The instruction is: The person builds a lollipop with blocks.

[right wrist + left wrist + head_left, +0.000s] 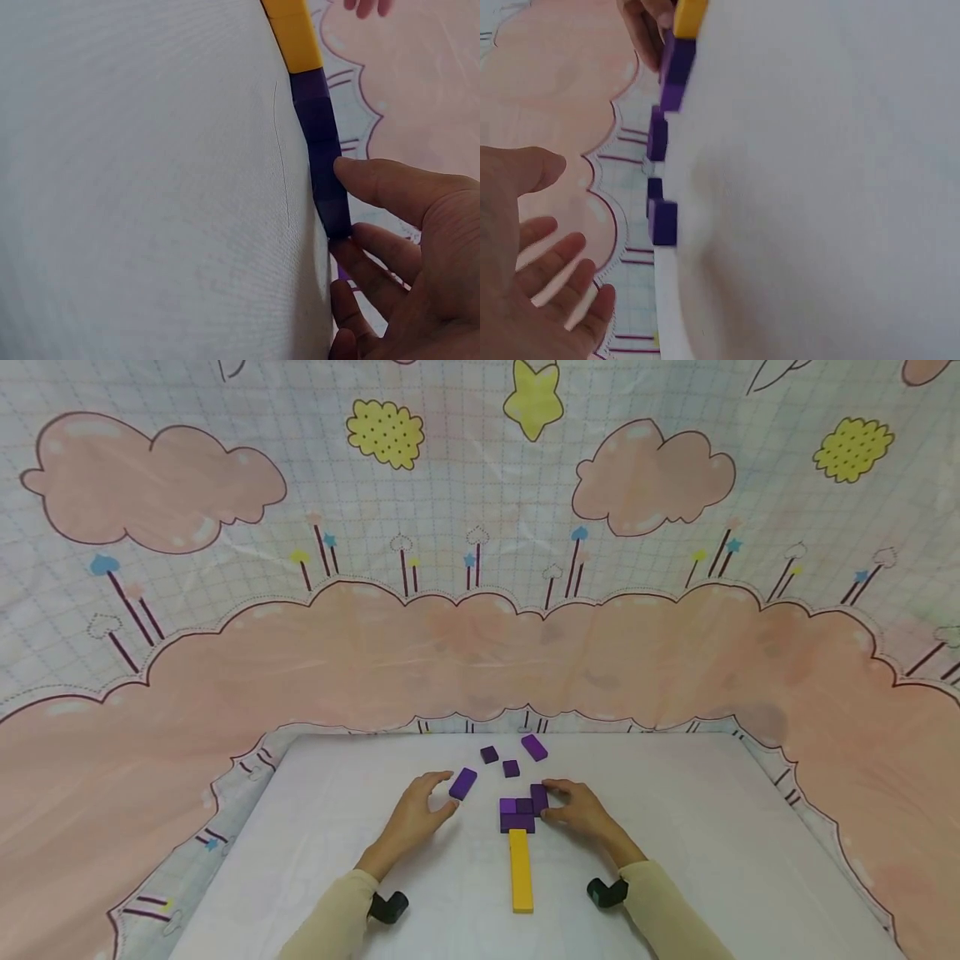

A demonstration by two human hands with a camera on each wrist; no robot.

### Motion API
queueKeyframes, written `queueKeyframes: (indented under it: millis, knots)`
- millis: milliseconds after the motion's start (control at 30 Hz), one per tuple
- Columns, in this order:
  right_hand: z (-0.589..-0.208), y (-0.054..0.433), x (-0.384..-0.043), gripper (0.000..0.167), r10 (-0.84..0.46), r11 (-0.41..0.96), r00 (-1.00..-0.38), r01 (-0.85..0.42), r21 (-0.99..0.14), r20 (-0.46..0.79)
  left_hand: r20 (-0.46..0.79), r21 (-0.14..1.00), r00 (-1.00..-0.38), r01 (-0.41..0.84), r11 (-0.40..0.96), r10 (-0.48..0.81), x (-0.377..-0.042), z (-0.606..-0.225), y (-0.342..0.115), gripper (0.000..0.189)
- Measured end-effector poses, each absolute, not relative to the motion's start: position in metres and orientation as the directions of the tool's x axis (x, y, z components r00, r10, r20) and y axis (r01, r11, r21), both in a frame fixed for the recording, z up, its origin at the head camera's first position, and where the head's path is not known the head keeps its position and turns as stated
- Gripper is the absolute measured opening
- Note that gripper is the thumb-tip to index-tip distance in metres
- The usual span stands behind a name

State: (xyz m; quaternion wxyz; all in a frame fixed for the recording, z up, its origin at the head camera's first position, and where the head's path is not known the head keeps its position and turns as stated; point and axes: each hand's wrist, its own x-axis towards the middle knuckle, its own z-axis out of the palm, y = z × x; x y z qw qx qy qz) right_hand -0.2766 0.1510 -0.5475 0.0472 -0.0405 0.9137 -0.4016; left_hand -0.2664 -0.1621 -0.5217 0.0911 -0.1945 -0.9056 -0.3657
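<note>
- backdrop: a printed cloth fills the upper frame, with pink clouds, a yellow star and a grid pattern; a white table spreads across the lower frame.
- right hand, right of centre in the lower half: thumb and a fingertip pinch a dark purple block at its two ends; the right wrist view agrees.
- that block stands lengthwise up the frame at the right edge of a small purple cluster, seemingly touching it.
- cluster, lower centre: a bright purple square and a dark square side by side, a purple bar lying crosswise just below them.
- yellow strip runs down the frame from the cluster, its top end touching the purple bar.
- left hand, left of centre: fingers and thumb spread apart, holding nothing; they bracket a slanted purple block, a gap showing in the left wrist view.
- above the cluster, near one another: two small dark cubes and a tilted violet block to their upper right.
- pale sleeves at both forearms, lower frame.
</note>
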Motion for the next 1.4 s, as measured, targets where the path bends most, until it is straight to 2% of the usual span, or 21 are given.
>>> queueKeyframes:
  millis: [167,333,467,900,1133,1400]
  knots:
    - [-0.548,0.152,-0.276,0.055,-0.115,0.676,-0.992,-0.040,-0.736,-0.052,0.263,0.647,-0.905,0.422,0.635,0.334,-0.278,-0.525,-0.169,0.053]
    - [-0.548,0.152,-0.276,0.054,-0.111,0.681,-0.992,-0.038,-0.732,-0.052,0.131,0.725,-0.917,0.348,0.594,0.377,-0.287,-0.530,-0.171,0.067]
    - [-0.548,0.151,-0.275,0.054,-0.116,0.671,-0.992,-0.040,-0.740,-0.052,0.075,0.754,-0.921,0.304,0.583,0.383,-0.295,-0.536,-0.173,0.072]
    - [-0.548,0.148,-0.278,0.055,-0.101,0.670,-0.994,-0.031,-0.741,-0.049,0.038,0.751,-0.898,0.314,0.581,0.438,-0.327,-0.548,-0.178,0.074]
    - [-0.544,0.146,-0.277,0.056,-0.081,0.677,-0.994,-0.003,-0.736,-0.070,-0.005,0.744,-0.898,0.291,0.601,0.440,-0.336,-0.545,-0.174,0.076]
    - [-0.543,0.145,-0.279,0.054,-0.081,0.683,-0.994,-0.003,-0.730,-0.072,-0.006,0.740,-0.877,0.319,0.592,0.481,-0.343,-0.540,-0.169,0.075]
